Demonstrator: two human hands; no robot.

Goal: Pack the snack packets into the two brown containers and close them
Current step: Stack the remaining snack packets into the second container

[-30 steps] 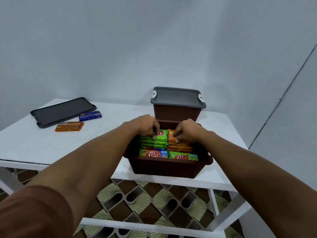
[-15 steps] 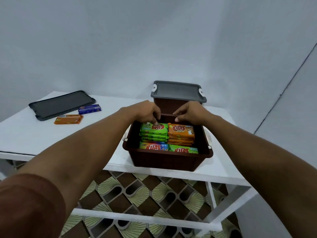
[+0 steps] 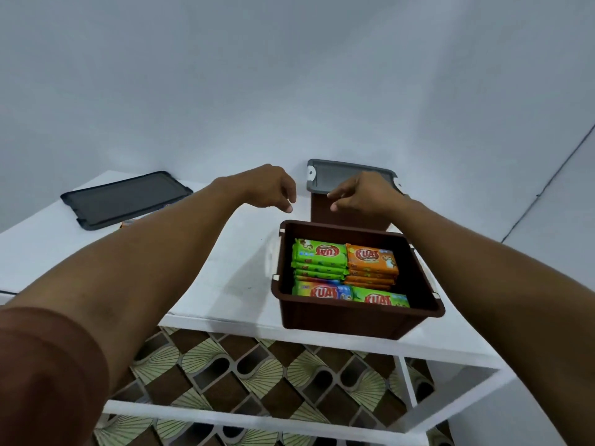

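Observation:
An open brown container point(image 3: 347, 320) stands near the table's front edge, filled with green snack packets point(image 3: 318, 254) and orange snack packets point(image 3: 372, 260) in stacks. Behind it stands a second brown container point(image 3: 322, 212) with a grey lid point(image 3: 335, 175) on top. My left hand point(image 3: 272, 188) hovers above and behind the open container, fingers loosely curled, holding nothing. My right hand point(image 3: 360, 193) hovers in front of the lidded container, fingers also loosely curled and empty.
A loose dark grey lid point(image 3: 125, 197) lies on the white table point(image 3: 225, 272) at the back left. An orange packet point(image 3: 127, 224) peeks out from behind my left forearm. Patterned floor shows below the table frame.
Both hands have lifted out of the open container and moved back and up, away from the packets. The camera has tilted, so the table sits lower in view.

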